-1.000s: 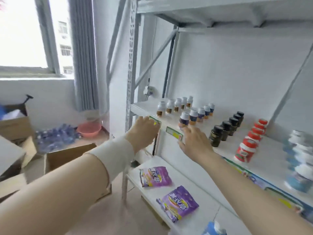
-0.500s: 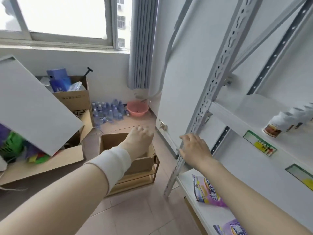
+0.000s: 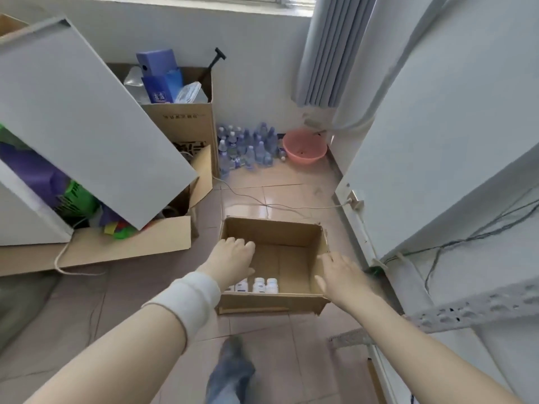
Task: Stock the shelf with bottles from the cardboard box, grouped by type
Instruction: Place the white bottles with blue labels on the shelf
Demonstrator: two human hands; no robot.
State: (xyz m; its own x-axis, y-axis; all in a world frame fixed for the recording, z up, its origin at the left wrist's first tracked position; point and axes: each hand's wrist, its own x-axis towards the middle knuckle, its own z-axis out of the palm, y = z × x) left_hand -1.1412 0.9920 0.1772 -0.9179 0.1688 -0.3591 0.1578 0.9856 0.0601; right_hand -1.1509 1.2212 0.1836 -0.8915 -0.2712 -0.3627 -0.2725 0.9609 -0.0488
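fingers [image 3: 243,244] of your left hand [image 3: 233,259] hang loosely bent over the near-left part of the open cardboard box [image 3: 271,227], and nothing shows between them. your right hand [image 3: 344,277] hovers over the box's right wall with its fingers [image 3: 328,259] apart and relaxed, also holding nothing.

by my reading you are at the pick-up step: both hands are at the box and no bottle is lifted yet. the box sits on the tiled floor [image 3: 291,193], just left of the shelf [image 3: 481,309], whose perforated rail crosses the right edge of the view.

the white bottles [image 3: 258,285] stand upright in a short row against the near wall of the box, below and just right of your left wrist. i count three plainly and what looks like a fourth, partly hidden by your left hand. they have white caps, white bodies and a dark label band, so they look like one type, though the print is too small to read. beyond them the brown bottom of the box shows.

next, you would need to lower your left hand toward the near wall and close round a bottle's body. the bottles stand touching, so a careless grab could tip a neighbour. your right hand could take the right-most one.
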